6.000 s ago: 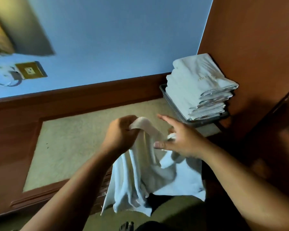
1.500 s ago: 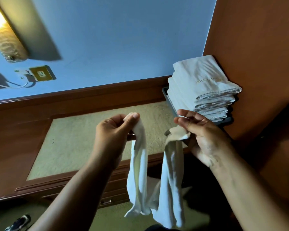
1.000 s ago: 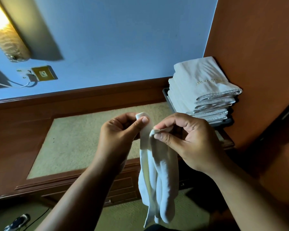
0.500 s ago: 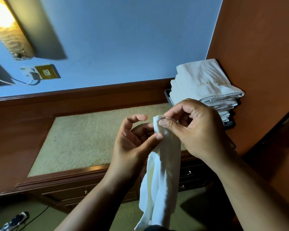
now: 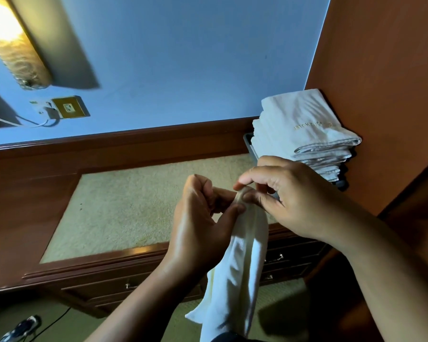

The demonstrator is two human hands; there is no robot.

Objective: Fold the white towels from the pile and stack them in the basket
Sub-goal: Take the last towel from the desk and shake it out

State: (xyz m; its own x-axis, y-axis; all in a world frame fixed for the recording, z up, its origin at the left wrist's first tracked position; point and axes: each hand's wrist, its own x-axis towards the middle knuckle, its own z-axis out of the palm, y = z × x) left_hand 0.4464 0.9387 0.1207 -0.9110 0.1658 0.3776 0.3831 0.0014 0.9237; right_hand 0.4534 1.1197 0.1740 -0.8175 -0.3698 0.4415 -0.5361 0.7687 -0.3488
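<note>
- Both hands are up at chest height over the near edge of the brown wooden desk [image 5: 104, 264], towards its right end. The left hand [image 5: 203, 218] has its thumb and curled fingers pinching the top of a long, bunched white cloth towel [image 5: 242, 267].
- Right hand [image 5: 294, 198] meets it there, with thumb and forefinger nipping the same top edge and the other fingers loosely curled.
- That towel hangs straight down in front of the desk's drawer fronts [image 5: 127, 286], clear of the beige desktop.
- Writing now: gold stitched lettering runs across the top of the stack of folded white towels [image 5: 299, 127], upside down from here. It seems to include "HOTEL"; the rest is too small to read.
- The stack sits in a dark basket [image 5: 248, 141] at the desk's far right corner, against the orange-brown side panel.
- Hard to see: only a sliver of basket rim shows, as the stack and the right hand cover the rest.
- The towel's top corner is buried between the fingers, and its lower end is cut off at the bottom edge.
- Far left, a glowing wall lamp [image 5: 13, 45] is blown out, with a gold socket plate [image 5: 69, 107] below it.
</note>
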